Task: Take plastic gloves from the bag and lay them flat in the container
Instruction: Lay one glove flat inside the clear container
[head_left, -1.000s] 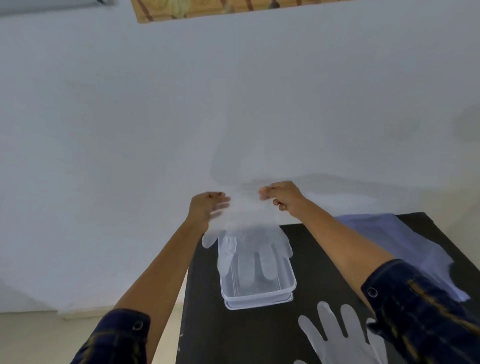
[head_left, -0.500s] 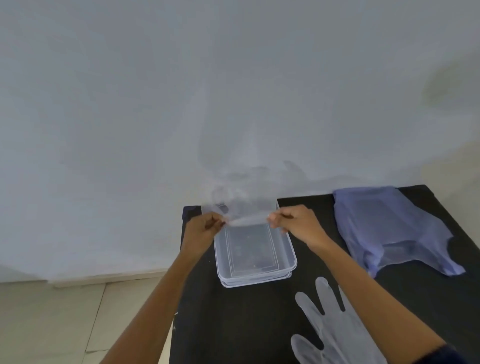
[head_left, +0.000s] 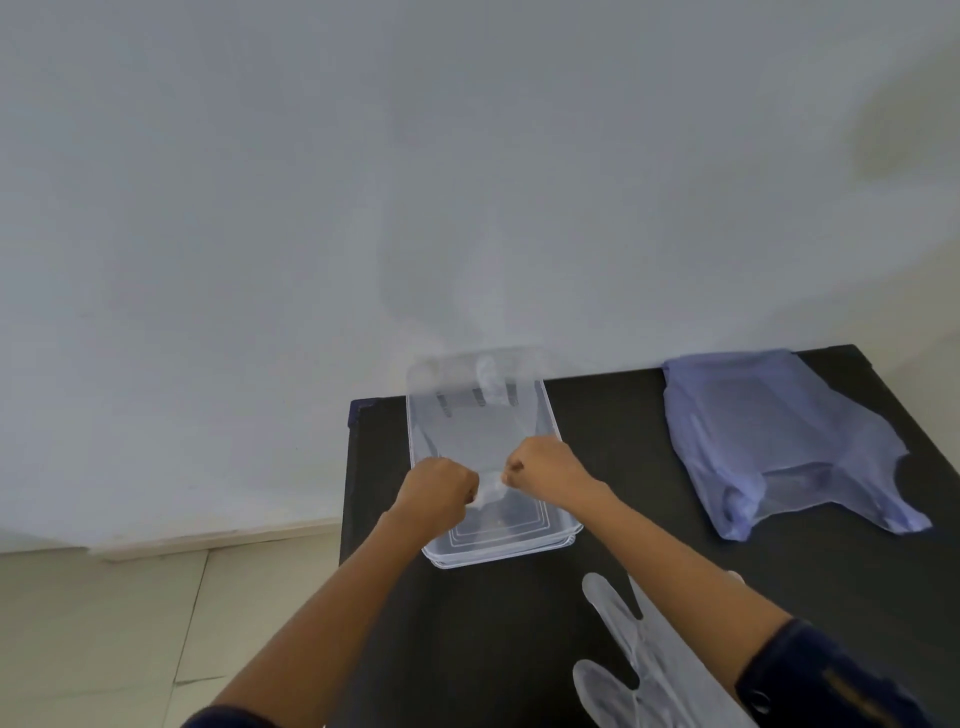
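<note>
Our fingers (head_left: 470, 491) were curled in and pinched on the cuff of a clear plastic glove (head_left: 480, 415), the left hand (head_left: 439, 491) and right hand (head_left: 543, 467) close together over the near half of the container (head_left: 558, 538). The glove stretched away from us along the tub, its finger ends reaching the far rim and perhaps lapping over it. The container sat on the dark surface (head_left: 613, 447), with a second glove (head_left: 639, 654) lying near us and the bluish bag (head_left: 769, 431) well apart to the right.

We judged the risks plain enough: the film is light and clingy, so on release it could stick to our skin and lift, or crumple at the cuff; and if the finger ends did hang past the far rim, the glove would not lie flat inside.

We could not tell whether the glove already touched the tub's floor, since clear film over clear plastic blurs together. The far end washed out against the wall, our fingertips were tucked from sight, and the second glove was cut off by the frame and our right forearm.
</note>
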